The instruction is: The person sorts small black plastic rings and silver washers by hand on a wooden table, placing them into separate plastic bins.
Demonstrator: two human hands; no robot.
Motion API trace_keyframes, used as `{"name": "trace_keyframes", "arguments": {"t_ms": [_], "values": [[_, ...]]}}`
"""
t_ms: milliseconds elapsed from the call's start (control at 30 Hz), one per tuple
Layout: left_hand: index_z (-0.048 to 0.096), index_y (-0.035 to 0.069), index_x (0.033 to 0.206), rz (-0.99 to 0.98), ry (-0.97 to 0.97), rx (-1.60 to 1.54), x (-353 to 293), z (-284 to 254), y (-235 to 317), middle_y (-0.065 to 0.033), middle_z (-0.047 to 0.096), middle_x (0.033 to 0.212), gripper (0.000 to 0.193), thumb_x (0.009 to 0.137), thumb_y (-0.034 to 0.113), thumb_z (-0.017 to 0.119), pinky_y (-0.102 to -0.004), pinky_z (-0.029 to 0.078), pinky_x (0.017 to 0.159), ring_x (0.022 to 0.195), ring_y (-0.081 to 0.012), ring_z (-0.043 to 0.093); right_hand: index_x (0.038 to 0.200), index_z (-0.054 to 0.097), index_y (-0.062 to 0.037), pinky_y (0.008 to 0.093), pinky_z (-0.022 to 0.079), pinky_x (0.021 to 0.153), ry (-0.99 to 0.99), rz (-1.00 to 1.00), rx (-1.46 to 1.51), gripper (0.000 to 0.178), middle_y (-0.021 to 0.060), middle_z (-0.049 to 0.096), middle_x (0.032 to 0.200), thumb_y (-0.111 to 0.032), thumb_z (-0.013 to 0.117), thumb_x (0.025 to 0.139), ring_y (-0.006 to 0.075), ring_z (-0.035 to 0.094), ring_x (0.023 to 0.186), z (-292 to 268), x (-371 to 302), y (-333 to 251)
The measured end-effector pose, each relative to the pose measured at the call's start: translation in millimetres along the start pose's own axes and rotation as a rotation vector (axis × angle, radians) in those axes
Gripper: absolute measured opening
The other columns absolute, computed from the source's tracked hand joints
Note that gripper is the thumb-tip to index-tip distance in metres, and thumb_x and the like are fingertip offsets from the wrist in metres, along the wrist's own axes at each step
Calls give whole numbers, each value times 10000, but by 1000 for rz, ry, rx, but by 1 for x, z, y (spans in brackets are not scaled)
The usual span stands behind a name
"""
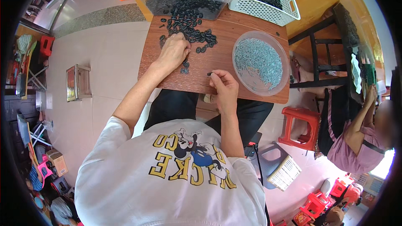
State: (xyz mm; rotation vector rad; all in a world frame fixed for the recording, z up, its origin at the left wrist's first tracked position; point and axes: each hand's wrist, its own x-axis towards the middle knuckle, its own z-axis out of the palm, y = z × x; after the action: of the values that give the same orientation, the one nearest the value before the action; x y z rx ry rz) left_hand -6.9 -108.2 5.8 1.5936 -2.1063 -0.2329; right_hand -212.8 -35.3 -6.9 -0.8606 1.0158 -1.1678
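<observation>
Small black oval pieces with holes lie scattered across the wooden table, spilling forward from a clear plastic bin. At the near side of that scatter, my left hand rests low with bent fingers drawn together; what its fingertips hold, if anything, is hidden. A few loose pieces lie just below it. My right hand, nearer the front edge, pinches a small black piece between thumb and forefinger. To its right stands a round translucent tub of small silvery screw-like parts.
A white perforated basket with more black pieces stands at the far right. Right of the table are a dark frame, a red stool and a seated person. A small metal-framed stool stands on the floor at left.
</observation>
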Motion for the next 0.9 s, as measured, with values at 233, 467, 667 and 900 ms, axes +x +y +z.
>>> {"name": "trace_keyframes", "arguments": {"t_ms": [233, 467, 667, 900], "values": [[617, -29, 808, 94, 36, -5, -1, 7, 0, -172, 537, 814, 79, 758, 32, 620, -404, 431, 743, 834, -339, 531, 1049, 587, 31, 196, 431, 616, 13, 98, 347, 170, 36, 572, 820, -25, 560, 892, 87, 511, 684, -4, 1, -3], [608, -4, 961, -322, -75, -801, -14, -7, 24, -42, 613, 851, 124, 892, 92, 570, -276, 455, 697, 762, -141, 568, 994, 587, 9, 197, 436, 614, -24, 115, 448, 117, 41, 576, 815, -60, 540, 913, 84, 510, 682, -10, 2, 3], [622, -5, 1031, -560, -207, -1457, -46, 0, 51, -36, 638, 848, 176, 876, 76, 603, -200, 477, 666, 740, -79, 579, 945, 633, 6, 217, 435, 645, 50, 40, 187, 114, 38, 592, 859, -74, 572, 893, 88, 529, 710, -9, 5, 5], [629, 8, 960, -742, -176, -1877, -62, 12, 58, -78, 657, 908, 108, 862, 50, 614, -226, 517, 709, 781, -128, 623, 1096, 619, 7, 198, 441, 732, 44, -437, -647, 248, 48, 585, 928, 8, 589, 850, 94, 580, 792, 2, 0, -10]]}}
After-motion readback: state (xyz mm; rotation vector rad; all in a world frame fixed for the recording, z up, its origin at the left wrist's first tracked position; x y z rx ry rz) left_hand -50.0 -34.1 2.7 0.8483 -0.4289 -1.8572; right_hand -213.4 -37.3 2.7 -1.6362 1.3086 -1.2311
